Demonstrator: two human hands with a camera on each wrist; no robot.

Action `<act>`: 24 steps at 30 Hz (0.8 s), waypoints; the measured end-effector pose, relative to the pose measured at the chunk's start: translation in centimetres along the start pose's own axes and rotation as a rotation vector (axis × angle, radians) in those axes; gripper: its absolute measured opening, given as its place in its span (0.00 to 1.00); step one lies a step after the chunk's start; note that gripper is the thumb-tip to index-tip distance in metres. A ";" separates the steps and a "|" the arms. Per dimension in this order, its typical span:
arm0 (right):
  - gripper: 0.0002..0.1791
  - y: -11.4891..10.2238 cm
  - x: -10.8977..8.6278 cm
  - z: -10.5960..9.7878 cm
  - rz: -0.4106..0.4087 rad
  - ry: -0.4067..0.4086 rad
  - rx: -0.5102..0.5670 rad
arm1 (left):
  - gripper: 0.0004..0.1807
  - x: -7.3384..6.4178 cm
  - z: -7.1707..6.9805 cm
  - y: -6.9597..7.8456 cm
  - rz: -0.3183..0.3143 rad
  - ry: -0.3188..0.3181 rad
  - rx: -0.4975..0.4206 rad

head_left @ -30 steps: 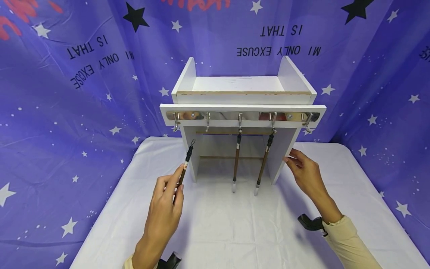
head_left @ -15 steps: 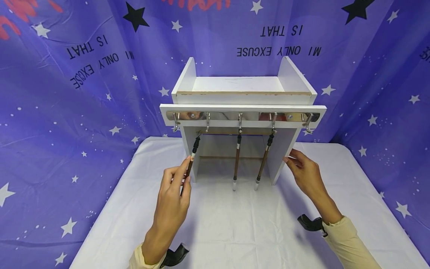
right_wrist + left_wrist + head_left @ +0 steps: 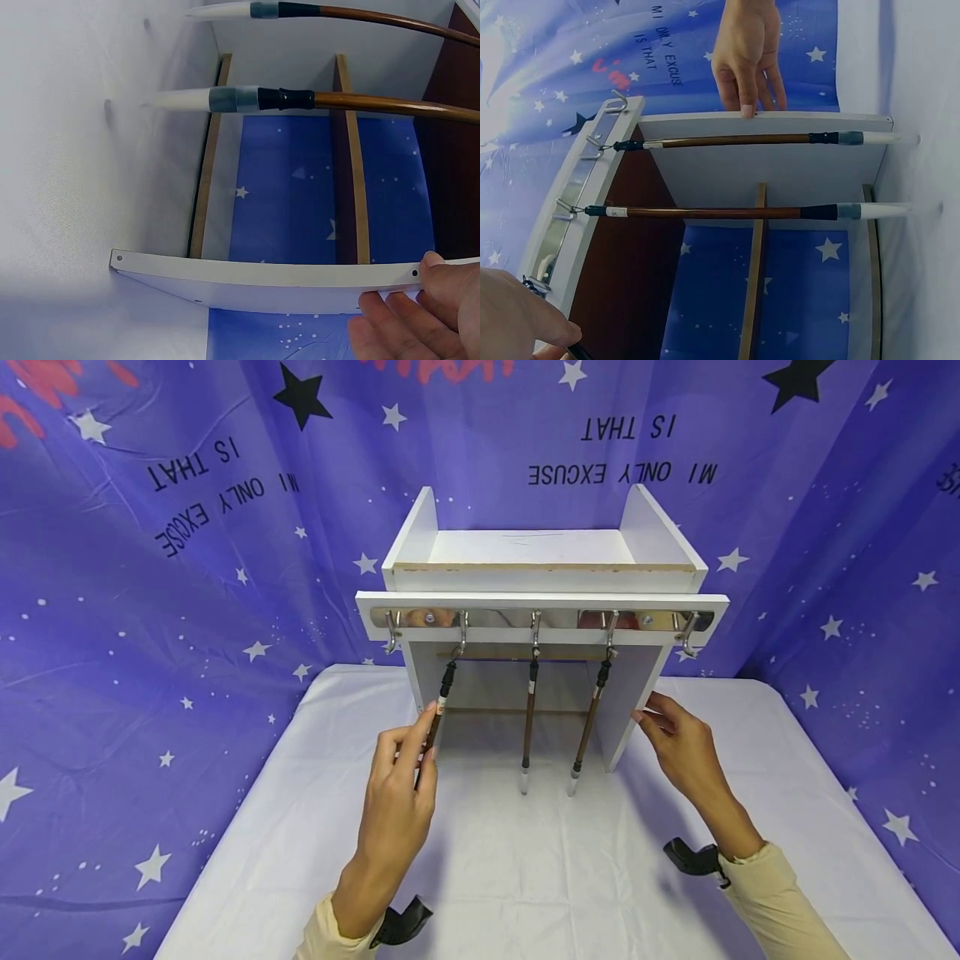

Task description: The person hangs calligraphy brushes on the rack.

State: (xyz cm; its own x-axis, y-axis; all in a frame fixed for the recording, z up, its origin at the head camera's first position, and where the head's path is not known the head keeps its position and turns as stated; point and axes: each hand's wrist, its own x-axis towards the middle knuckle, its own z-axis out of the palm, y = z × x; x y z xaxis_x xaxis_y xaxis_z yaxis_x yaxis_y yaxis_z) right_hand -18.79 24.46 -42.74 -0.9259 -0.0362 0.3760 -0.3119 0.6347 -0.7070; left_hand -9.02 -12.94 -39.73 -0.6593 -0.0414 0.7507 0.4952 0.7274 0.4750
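My left hand (image 3: 397,797) pinches a calligraphy brush (image 3: 448,679) by its brown handle, black loop end up. The loop is right at the second hook (image 3: 463,631) from the left; its lower end is hidden behind the hand. Two more calligraphy brushes hang from the middle hook (image 3: 536,625) and the one right of it: a middle brush (image 3: 529,714) and a right brush (image 3: 590,722), white bristles downward. My right hand (image 3: 686,752) grips the front edge of the white rack's right side panel (image 3: 262,272), thumb on one face and fingers on the other.
The white wooden rack (image 3: 543,580) stands on a white-clothed table (image 3: 517,877), with an open shelf on top. Its hook rail (image 3: 498,618) also has an outer left hook (image 3: 392,631) and an outer right hook (image 3: 686,635). A blue star-printed curtain (image 3: 225,610) hangs behind.
My left hand has moved right and slightly up with its brush, bringing the loop from left of the rack to the second hook. The hanging brushes sway slightly; my right hand stays put.
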 end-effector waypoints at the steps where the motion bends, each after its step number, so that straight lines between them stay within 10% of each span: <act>1: 0.23 0.0 0.0 0.0 0.000 0.000 0.000 | 0.38 0.0 0.1 0.0 0.001 0.000 0.002; 24: 0.23 0.1 0.1 0.0 0.005 0.001 0.008 | 0.36 0.1 1.7 -0.6 -0.020 -0.020 0.006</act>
State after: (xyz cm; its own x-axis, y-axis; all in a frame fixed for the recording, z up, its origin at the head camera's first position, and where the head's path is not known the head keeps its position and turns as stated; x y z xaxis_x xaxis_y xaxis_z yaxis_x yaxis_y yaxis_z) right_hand -18.88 24.46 -42.78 -0.9271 -0.0320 0.3734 -0.3092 0.6283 -0.7139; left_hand -10.37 -12.27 -40.70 -0.6801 -0.0421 0.7319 0.4784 0.7310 0.4865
